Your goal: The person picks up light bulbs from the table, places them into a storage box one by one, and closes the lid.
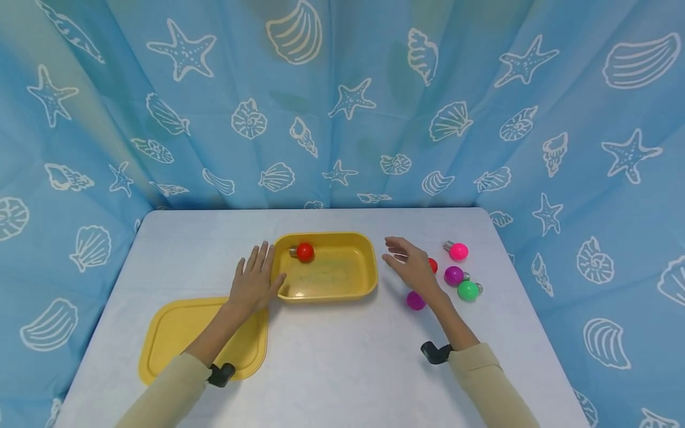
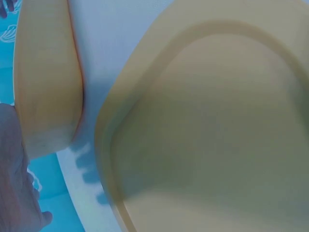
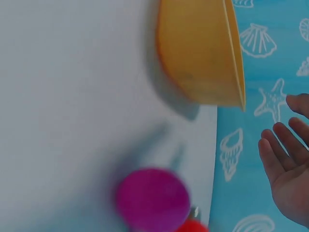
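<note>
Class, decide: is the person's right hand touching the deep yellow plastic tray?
Apart. The right wrist view shows blue shell-print curtain between the right hand and the deep yellow plastic tray.

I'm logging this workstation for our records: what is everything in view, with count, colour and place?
Table: one, white, lower middle.
Curtain: blue with white shells and starfish, behind and around the table.
Open box: one, yellow, mid-table.
Lid: one, yellow, front left, partly under the left forearm.
Red bulbs: two, red; one inside the box, one to its right, partly hidden.
Purple bulbs: two, purple, right side.
Pink bulb: one, pink, far right.
Green bulb: one, green, right.
Wrist cameras: two, black, one per wrist.
Sleeves: two, beige, bottom.
Left hand: one, box's left edge.
Right hand: one, right of the box.
</note>
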Demonstrator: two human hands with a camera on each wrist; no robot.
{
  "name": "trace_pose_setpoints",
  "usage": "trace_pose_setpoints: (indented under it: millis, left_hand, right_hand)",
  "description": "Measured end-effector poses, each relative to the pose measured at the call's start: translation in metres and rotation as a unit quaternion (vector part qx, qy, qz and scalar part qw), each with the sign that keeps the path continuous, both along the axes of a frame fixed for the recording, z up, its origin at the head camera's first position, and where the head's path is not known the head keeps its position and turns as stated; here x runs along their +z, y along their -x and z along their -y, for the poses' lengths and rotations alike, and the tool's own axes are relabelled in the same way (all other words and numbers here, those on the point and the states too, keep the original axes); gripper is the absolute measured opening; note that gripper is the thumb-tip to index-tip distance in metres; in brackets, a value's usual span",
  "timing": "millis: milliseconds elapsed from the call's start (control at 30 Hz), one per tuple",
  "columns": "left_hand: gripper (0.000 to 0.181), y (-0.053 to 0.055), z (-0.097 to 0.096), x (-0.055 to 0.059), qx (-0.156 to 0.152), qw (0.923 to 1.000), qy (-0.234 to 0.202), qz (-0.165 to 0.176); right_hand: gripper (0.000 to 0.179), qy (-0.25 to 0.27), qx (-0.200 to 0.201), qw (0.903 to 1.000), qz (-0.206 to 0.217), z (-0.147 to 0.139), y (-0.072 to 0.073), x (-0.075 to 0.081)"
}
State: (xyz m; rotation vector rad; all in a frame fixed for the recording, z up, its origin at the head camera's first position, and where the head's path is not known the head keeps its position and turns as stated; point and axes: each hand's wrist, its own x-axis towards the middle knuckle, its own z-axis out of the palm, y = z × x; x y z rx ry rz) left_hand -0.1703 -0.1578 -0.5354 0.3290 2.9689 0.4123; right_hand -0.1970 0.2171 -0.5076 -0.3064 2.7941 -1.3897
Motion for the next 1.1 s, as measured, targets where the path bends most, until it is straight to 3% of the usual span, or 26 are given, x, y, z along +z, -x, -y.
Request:
trace_pose_setpoints:
  millis: [467,767,1100]
  left_hand:
    - [0.075,0.002,0.002,-0.001,-0.003,1.0000,-0.006,-0.001]
    - [0.075,0.002,0.002,-0.003,-0.004,1.0000,-0.006,-0.002]
    - [0.075,0.001,0.001,-0.002,-0.002,1.0000,0.001,0.001]
  right_hand:
    - [0.057,-0.056,0.008,0.9948,0.085,-0.069,-0.047,-0.016]
    - [0.055,-0.070,0.013,0.9933,0.092,-0.093,-0.058,-0.034]
    - [0.055,-0.059,0.041,0.9930,0.093,-0.099,-0.062,-0.049]
